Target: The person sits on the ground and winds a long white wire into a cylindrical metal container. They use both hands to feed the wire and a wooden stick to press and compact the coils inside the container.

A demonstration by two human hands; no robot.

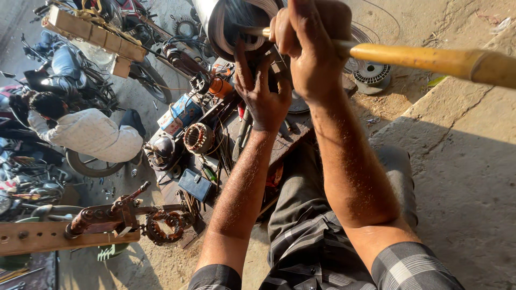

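Workshop floor seen from the head. At 9 o'clock, another person crouches by a motorcycle wheel; at 7 o'clock lies a copper coil. Left of centre, a wound stator sits on the cluttered table. Left hand, fingers spread, is pressed flat against the mouth of the motor housing at 12 o'clock. Right hand is closed around a wooden-handled tool whose tip enters the housing. Step judged: working the windings inside the bore; continuing calls for a steady brace and controlled force
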